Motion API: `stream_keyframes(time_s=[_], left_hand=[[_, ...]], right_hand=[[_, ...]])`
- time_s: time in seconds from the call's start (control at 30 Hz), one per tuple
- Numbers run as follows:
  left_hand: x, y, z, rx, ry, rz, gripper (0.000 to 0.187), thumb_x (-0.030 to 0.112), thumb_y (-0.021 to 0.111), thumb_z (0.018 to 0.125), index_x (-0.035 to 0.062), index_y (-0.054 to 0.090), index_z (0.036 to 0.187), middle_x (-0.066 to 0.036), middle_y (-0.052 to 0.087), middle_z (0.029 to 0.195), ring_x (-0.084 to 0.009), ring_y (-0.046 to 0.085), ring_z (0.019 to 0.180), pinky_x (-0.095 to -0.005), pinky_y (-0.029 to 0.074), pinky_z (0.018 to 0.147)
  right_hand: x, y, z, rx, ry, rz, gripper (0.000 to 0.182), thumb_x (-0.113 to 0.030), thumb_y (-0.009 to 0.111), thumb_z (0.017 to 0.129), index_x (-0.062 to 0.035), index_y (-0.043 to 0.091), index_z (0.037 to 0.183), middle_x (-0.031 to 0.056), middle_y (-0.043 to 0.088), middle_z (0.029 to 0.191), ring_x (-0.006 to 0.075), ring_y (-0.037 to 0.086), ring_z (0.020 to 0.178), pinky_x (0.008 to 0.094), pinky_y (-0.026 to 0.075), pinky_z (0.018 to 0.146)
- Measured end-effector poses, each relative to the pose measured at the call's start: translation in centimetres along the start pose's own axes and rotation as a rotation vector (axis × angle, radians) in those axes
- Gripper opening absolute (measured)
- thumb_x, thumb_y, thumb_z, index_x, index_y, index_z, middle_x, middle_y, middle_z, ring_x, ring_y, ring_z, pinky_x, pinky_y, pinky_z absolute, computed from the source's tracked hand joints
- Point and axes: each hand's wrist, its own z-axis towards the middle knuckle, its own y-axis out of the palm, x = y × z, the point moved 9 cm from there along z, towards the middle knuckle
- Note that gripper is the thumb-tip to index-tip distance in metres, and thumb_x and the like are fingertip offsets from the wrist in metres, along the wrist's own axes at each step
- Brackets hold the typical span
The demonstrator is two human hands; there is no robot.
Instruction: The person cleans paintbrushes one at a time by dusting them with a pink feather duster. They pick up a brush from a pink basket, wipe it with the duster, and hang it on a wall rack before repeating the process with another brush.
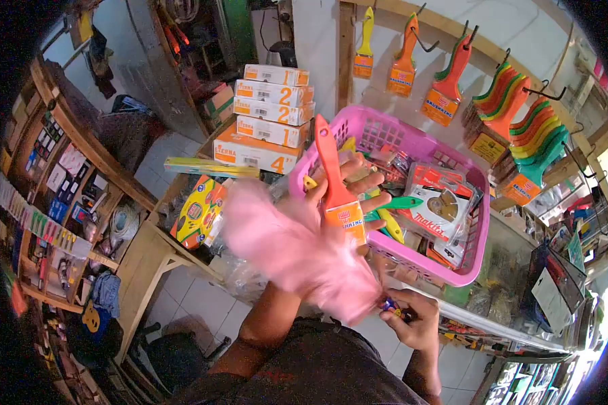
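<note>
My left hand (366,181) is raised over the pink basket (476,263), its fingers spread behind a paintbrush (329,162). The brush has a red-orange handle pointing up and an orange label on its packaged head, and it rests against the palm side of the hand. Low on the right, my right hand (415,314) is closed around the small blue, multicoloured handle (389,307) of what looks like a duster. The duster's pink, soft head (297,250) is smeared by motion. It sweeps across in front of my left wrist and the lower end of the brush.
In the basket lie green- and yellow-handled brushes and a Makita blister pack (442,202). Labelled boxes (273,111) are stacked behind it at left. More paintbrushes (446,77) hang from wall hooks. A yellow, colourful pack (199,210) sits left of the basket, near wooden shelves (67,189).
</note>
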Motion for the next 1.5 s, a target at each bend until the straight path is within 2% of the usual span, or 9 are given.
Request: stream_keyframes(time_s=[0.13, 0.23, 0.37, 0.5, 1.07, 1.17, 1.3, 1.43, 1.5], left_hand=[[-0.8, -2.0, -0.2, -0.059, 0.090, -0.342, 0.052, 0.045, 0.039, 0.103, 0.0143, 0.040, 0.145, -0.013, 0.052, 0.137, -0.0378, 0.050, 0.127, -0.0590, 0.046, 0.099], [-1.1, 0.9, 0.5, -0.145, 0.023, -0.073, 0.054, 0.045, 0.038, 0.104, 0.0114, 0.039, 0.146, -0.015, 0.052, 0.135, -0.0409, 0.042, 0.134, -0.0579, 0.046, 0.101], [-1.0, 0.1, -0.4, -0.033, 0.155, -0.012, 0.054, 0.044, 0.040, 0.103, 0.0111, 0.037, 0.146, -0.013, 0.047, 0.142, -0.0324, 0.042, 0.136, -0.0539, 0.042, 0.107], [-1.3, 0.6, 0.1, -0.187, 0.023, -0.140, 0.051, 0.043, 0.039, 0.104, 0.0157, 0.036, 0.147, -0.009, 0.038, 0.152, -0.0332, 0.044, 0.134, -0.0605, 0.037, 0.109], [-0.6, 0.3, -1.4, -0.044, 0.098, -0.100, 0.043, 0.042, 0.041, 0.103, 0.0214, 0.044, 0.141, -0.008, 0.056, 0.135, -0.0314, 0.052, 0.124, -0.0579, 0.048, 0.098], [-1.6, 0.3, -1.4, -0.026, 0.037, -0.294, 0.044, 0.043, 0.041, 0.103, 0.0201, 0.044, 0.141, -0.009, 0.053, 0.138, -0.0320, 0.052, 0.125, -0.0601, 0.045, 0.101], [-1.4, 2.0, -1.2, -0.113, 0.099, -0.123, 0.045, 0.042, 0.040, 0.104, 0.0182, 0.041, 0.142, -0.014, 0.043, 0.145, -0.0354, 0.045, 0.130, -0.0585, 0.040, 0.107], [-1.2, 0.4, -1.1, -0.166, 0.090, -0.285, 0.045, 0.038, 0.045, 0.102, 0.0180, 0.041, 0.143, -0.009, 0.054, 0.133, -0.0324, 0.051, 0.123, -0.0572, 0.043, 0.103], [-1.4, -0.5, -0.9, 0.060, 0.144, -0.064, 0.046, 0.038, 0.048, 0.102, 0.0167, 0.042, 0.142, -0.010, 0.053, 0.134, -0.0332, 0.052, 0.122, -0.0595, 0.044, 0.102]], right_hand=[[5.7, -0.8, -3.5, 0.313, 0.614, 0.199, 0.026, -0.009, 0.078, 0.078, -0.0001, 0.070, 0.101, 0.0136, 0.070, 0.087, 0.0236, 0.065, 0.075, 0.0326, 0.052, 0.072], [0.8, 0.7, -0.9, 0.042, 0.106, 0.021, 0.025, -0.011, 0.076, 0.081, 0.0000, 0.068, 0.102, 0.0136, 0.068, 0.084, 0.0212, 0.062, 0.070, 0.0309, 0.050, 0.066], [5.9, -1.1, -3.8, 0.343, 0.573, 0.268, 0.025, -0.015, 0.076, 0.082, 0.0002, 0.067, 0.100, 0.0140, 0.067, 0.084, 0.0199, 0.061, 0.067, 0.0301, 0.048, 0.063], [0.5, 0.4, -1.4, -0.108, 0.146, 0.011, 0.028, -0.012, 0.077, 0.079, -0.0005, 0.068, 0.103, 0.0142, 0.068, 0.088, 0.0233, 0.066, 0.077, 0.0323, 0.051, 0.069], [-1.0, -2.7, -1.5, -0.037, -0.011, 0.047, 0.022, -0.008, 0.072, 0.082, 0.0025, 0.061, 0.097, 0.0059, 0.058, 0.069, 0.0121, 0.054, 0.058, 0.0269, 0.042, 0.052], [3.5, -4.1, -4.1, 0.262, 0.538, 0.218, 0.028, -0.009, 0.078, 0.077, 0.0027, 0.065, 0.100, 0.0089, 0.063, 0.073, 0.0167, 0.062, 0.068, 0.0295, 0.048, 0.062], [-0.4, -2.2, -2.0, -0.084, 0.040, 0.066, 0.023, -0.007, 0.075, 0.080, 0.0032, 0.066, 0.099, 0.0108, 0.063, 0.074, 0.0148, 0.059, 0.061, 0.0290, 0.048, 0.058], [5.9, -4.4, -6.2, 0.453, 0.566, 0.390, 0.029, -0.012, 0.083, 0.074, 0.0014, 0.071, 0.098, 0.0119, 0.068, 0.083, 0.0177, 0.065, 0.073, 0.0298, 0.051, 0.068], [4.8, -3.3, -5.5, 0.038, 0.447, 0.203, 0.035, -0.012, 0.083, 0.073, 0.0006, 0.072, 0.104, 0.0123, 0.071, 0.090, 0.0179, 0.066, 0.076, 0.0286, 0.051, 0.070]])
